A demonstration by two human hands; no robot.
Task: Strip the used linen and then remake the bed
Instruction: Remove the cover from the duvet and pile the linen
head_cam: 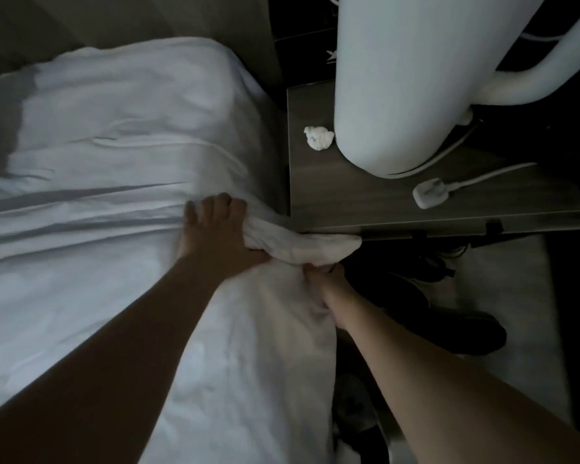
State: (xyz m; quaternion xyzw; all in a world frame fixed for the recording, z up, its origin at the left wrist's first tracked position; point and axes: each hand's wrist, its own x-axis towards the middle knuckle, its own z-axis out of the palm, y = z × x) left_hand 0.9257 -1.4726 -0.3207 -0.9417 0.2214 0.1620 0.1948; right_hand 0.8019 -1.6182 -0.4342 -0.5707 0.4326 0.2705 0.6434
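White sheet (114, 155) bunched beside the nightstand (365, 202): our left hand (215, 226) grips it above, right hand (325, 283) clutches it below.

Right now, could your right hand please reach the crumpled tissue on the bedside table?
Probably not yet: the right hand grips the sheet, though nothing blocks the way to the tissue.

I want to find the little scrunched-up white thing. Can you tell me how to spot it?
Look at the dark wooden bedside table right of the bed. The crumpled tissue lies near its far left corner, just left of the tall white lamp. Unlike the smooth white plug nearer you, it is wrinkled and has no cable.
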